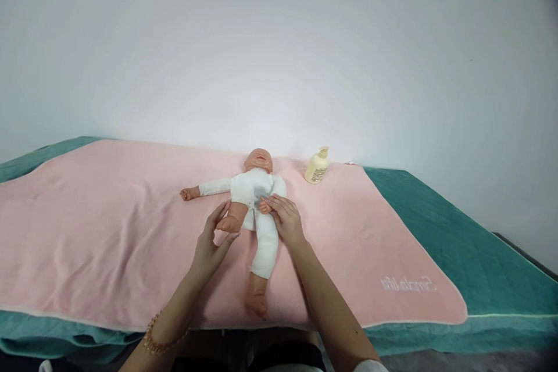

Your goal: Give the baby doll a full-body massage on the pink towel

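Towel lies on bed, w/ bed showing past its L, R & near edges. On towel ctr lies doll, on its back, head toward wall, feet toward the person. Bottle stands on towel just R of doll's head, near far edge. L hand sits around foot of doll's bent leg, L of torso. R hand rests on its hip, R side. Straight leg runs btw the two forearms.

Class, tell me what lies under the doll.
A pink towel lies under the doll. A teal cover shows past the towel's edges; the part beneath is hidden.
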Available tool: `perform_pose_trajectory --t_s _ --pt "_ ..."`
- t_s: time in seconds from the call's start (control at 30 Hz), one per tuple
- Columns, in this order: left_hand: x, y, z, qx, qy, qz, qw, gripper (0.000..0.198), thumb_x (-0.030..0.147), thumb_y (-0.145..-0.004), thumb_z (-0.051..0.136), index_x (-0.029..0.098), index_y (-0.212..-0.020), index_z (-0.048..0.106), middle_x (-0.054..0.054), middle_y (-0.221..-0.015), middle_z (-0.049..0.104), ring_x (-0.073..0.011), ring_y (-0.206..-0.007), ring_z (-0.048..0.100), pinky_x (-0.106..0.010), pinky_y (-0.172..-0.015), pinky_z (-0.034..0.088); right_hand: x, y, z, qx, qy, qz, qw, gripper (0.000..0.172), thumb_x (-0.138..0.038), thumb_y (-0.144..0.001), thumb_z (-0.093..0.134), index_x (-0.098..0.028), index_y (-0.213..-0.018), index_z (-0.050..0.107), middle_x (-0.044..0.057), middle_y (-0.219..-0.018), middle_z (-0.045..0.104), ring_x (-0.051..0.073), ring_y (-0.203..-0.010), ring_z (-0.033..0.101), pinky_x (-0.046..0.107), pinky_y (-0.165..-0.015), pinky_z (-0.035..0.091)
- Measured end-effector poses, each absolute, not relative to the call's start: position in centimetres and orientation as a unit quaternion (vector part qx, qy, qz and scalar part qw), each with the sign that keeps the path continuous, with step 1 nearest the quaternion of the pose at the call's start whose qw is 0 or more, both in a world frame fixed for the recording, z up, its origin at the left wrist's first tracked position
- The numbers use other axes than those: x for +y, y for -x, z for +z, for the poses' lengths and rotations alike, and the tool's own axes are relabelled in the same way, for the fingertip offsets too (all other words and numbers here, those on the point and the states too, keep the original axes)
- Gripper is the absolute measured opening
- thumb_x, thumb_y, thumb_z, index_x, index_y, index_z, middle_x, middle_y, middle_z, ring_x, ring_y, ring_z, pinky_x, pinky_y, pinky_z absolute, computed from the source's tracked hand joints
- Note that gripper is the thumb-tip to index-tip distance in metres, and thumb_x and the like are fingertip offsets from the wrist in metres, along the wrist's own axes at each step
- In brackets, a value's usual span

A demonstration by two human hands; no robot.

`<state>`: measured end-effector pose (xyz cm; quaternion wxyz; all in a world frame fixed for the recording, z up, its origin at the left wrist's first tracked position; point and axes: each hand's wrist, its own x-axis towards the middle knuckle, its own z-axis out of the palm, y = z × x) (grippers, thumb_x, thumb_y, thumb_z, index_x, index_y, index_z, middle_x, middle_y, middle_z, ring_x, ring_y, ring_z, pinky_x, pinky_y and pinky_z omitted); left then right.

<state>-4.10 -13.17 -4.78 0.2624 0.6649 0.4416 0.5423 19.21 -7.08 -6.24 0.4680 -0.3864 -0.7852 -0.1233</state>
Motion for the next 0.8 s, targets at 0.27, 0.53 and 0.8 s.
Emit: perform_pose_trajectory --t_s 0.27,0.53,0.8 --pt "-15.2 4.6 -4.5 0.456 -0.676 0.520 0.254 0.062 0.034 -0.087 0.061 0.025 -0.143 0.035 -0.011 -0.148 0.044 -0.0277 -0.136 0.042 -0.043 -0.107 0.043 -7.2 -19.3 -6.6 -0.738 0.408 -0.179 0.507 0.032 -0.023 -0.096 0.049 -0.021 -0.128 0.056 0.009 -0.116 0.070 0.020 -0.110 0.065 0.037 -0.093 0.051" --pt "-19.6 5.8 -7.0 0.491 -0.680 0.486 0.244 0.060 0.034 -0.089 0.057 0.025 -0.144 0.034 -0.011 -0.145 0.048 -0.0278 -0.131 0.049 -0.043 -0.104 0.047 -7.3 -20.7 -6.9 -0.618 0.532 -0.095 0.570 0.036 -0.038 -0.094 0.047 -0.020 -0.124 0.058 0.010 -0.117 0.067 0.023 -0.106 0.062 0.041 -0.093 0.049" --pt "-22.1 7.4 -9.6 0.489 -0.702 0.443 0.268 0.060 0.030 -0.091 0.054 0.025 -0.146 0.030 -0.012 -0.146 0.046 -0.0264 -0.133 0.046 -0.046 -0.107 0.044 -7.7 -21.7 -5.9 -0.371 0.626 0.108 0.678 0.051 -0.047 -0.086 0.054 -0.017 -0.127 0.054 0.012 -0.120 0.063 0.019 -0.090 0.060 0.035 -0.079 0.048"
